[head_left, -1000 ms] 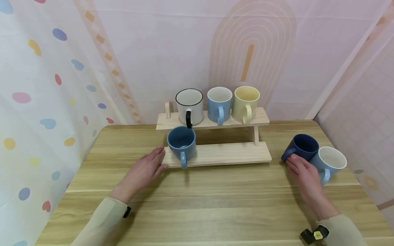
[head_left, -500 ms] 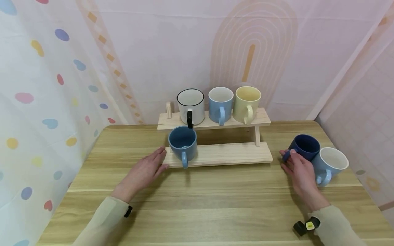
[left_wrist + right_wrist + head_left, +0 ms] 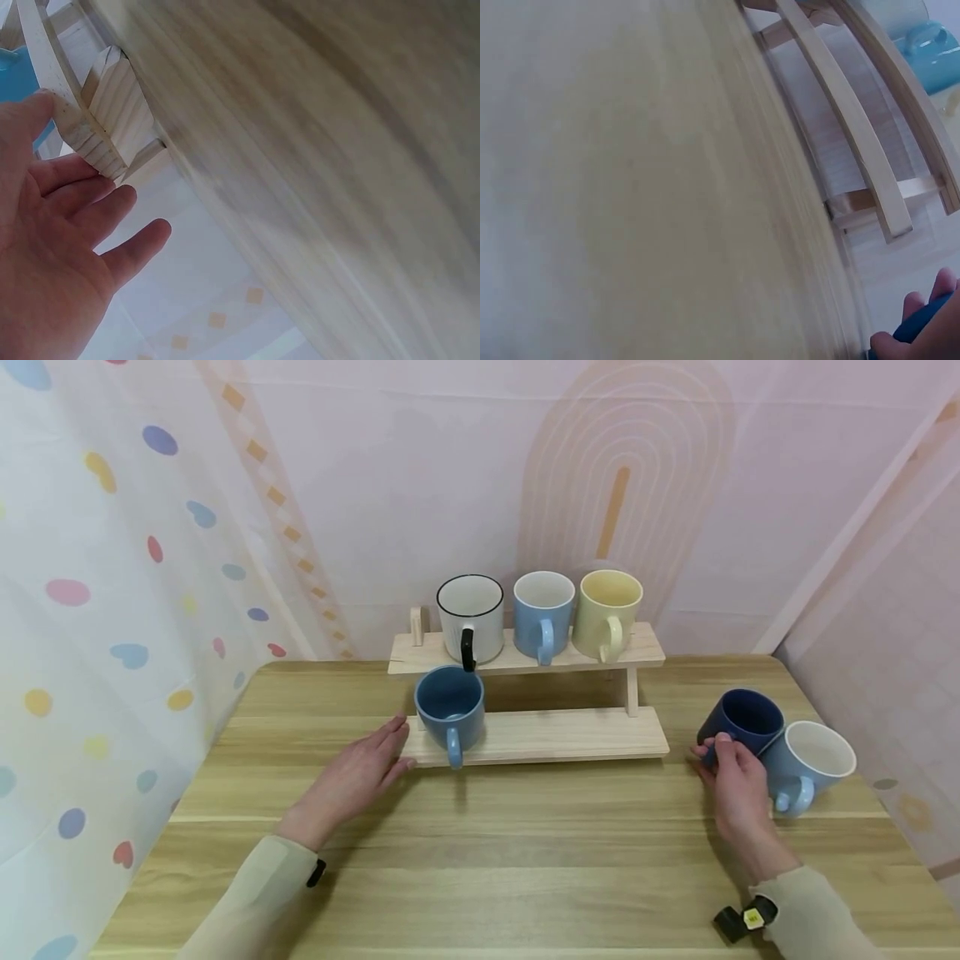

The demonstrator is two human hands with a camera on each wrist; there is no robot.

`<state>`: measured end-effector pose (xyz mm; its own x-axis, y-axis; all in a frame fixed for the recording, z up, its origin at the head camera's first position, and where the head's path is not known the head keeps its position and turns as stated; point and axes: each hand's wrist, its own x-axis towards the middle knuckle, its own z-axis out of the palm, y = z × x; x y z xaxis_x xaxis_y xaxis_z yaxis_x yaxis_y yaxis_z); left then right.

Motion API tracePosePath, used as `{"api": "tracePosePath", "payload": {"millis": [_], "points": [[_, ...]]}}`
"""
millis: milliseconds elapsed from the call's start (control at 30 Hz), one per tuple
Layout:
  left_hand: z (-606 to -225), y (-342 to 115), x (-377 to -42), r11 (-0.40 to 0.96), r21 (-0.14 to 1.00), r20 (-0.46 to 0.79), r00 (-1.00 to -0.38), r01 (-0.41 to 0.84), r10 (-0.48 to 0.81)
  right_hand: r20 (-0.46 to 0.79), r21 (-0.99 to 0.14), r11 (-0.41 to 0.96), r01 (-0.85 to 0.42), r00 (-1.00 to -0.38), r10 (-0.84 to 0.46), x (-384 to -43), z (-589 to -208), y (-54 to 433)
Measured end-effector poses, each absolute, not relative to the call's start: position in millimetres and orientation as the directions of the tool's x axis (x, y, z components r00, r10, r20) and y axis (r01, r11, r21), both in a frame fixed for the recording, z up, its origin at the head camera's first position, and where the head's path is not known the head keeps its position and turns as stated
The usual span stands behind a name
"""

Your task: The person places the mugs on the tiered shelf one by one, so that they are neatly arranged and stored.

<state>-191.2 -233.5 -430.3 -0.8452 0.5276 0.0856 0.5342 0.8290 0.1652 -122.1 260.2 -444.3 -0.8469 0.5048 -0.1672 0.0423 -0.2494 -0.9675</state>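
My left hand (image 3: pixel 348 785) rests against the left end of a two-tier wooden rack (image 3: pixel 577 735). Its fingers are fairly straight, and in the left wrist view the thumb (image 3: pixel 43 106) touches the board. Beside it, a blue mug (image 3: pixel 451 710) stands on the lower board. Over at the right, my right hand (image 3: pixel 738 789) pinches the handle of a navy mug (image 3: pixel 742 718), which seems to stand on the table. The fingers partly cover that handle. Close against the navy mug is a light blue mug (image 3: pixel 813 760) with a white inside.
On the upper board stand a white mug (image 3: pixel 472 618) with a black rim, a light blue mug (image 3: pixel 542 618) and a yellow mug (image 3: pixel 603 610). A patterned curtain (image 3: pixel 450 485) hangs behind the wooden table (image 3: pixel 540 860).
My right fingers have closed around the navy mug's handle. That handle has swung from the mug's left side toward the front. The left hand stays at the rack's end.
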Motion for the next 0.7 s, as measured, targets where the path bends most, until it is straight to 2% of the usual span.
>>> {"api": "tracePosePath", "payload": {"millis": [200,700], "points": [[-429.7,-232.6,-190.3,0.829,0.157,0.093,-0.844,0.537,0.528,-0.105,-0.982,-0.189,-0.003,-0.822,0.559,-119.0,-446.0,257.5],[-428.5,-233.4,-190.6,0.823,0.164,0.093,-0.839,0.544,0.536,-0.097,-0.984,-0.178,-0.005,-0.822,0.562,-110.7,-426.9,261.9]]}}
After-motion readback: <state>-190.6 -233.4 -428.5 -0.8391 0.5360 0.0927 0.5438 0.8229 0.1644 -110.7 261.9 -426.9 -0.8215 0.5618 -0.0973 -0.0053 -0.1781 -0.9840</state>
